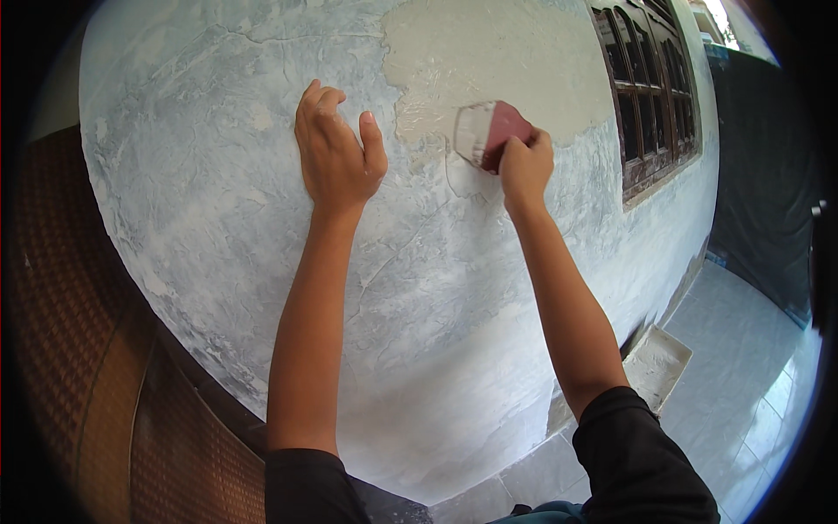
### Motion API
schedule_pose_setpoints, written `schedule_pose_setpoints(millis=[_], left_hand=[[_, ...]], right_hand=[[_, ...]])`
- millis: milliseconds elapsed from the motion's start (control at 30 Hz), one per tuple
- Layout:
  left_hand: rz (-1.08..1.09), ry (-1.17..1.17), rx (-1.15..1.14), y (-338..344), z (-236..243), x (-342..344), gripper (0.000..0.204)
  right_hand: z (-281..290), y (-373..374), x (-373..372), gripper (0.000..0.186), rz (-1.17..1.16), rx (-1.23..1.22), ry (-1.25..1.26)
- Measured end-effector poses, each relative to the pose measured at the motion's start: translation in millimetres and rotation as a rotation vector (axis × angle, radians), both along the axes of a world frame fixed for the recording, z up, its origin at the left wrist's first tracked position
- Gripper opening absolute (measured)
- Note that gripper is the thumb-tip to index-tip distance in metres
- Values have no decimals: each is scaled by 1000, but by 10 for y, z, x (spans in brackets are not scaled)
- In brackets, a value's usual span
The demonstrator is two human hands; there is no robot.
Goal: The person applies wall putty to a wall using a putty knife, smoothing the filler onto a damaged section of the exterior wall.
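Observation:
My left hand [336,148] lies flat on a rough, patchy white-grey wall [262,262], fingers pointing up and holding nothing. My right hand [524,166] grips a red scraper [489,133] with a putty-smeared blade. The blade presses against the wall at the lower edge of a smooth beige patch of fresh putty [489,61]. Both forearms come up from the lower edge, in dark sleeves.
A dark wooden window [650,96] is set in the wall to the right. A white tray [659,367] smeared with putty lies on the grey tiled floor [742,367] by the wall's foot. A brown woven panel [96,349] stands at left. A dark sheet [764,175] hangs far right.

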State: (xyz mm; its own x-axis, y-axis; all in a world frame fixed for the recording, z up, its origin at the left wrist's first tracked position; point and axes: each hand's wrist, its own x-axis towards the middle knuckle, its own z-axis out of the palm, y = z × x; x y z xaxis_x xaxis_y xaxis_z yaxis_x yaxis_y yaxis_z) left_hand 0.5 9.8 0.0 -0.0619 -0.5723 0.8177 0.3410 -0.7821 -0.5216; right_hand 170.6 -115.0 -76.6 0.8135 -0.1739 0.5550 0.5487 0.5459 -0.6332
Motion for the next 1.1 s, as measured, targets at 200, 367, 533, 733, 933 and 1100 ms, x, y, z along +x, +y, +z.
schedule_pose_setpoints(millis=[200,367,533,733,933,1100], left_hand=[[28,7,-10,-38,6,1,34],[10,0,-5,-17,-13,34,34],[38,5,-4,-33,-12,-16,33],[6,19,-7,-27,-10,14,32],[13,17,-9,-36,-13,-8,33],[-11,25,-26,-55,-24,-16,33]], right_hand=[[-141,-76,37,32,165,167,33],[-12,36,48,35,28,12,26],[-194,-204,93,34,250,232,161],[148,-31,215,38,1,-8,-81],[-96,-225,399,37,75,75,-45],[105,-110,506,35,-22,-89,-189]])
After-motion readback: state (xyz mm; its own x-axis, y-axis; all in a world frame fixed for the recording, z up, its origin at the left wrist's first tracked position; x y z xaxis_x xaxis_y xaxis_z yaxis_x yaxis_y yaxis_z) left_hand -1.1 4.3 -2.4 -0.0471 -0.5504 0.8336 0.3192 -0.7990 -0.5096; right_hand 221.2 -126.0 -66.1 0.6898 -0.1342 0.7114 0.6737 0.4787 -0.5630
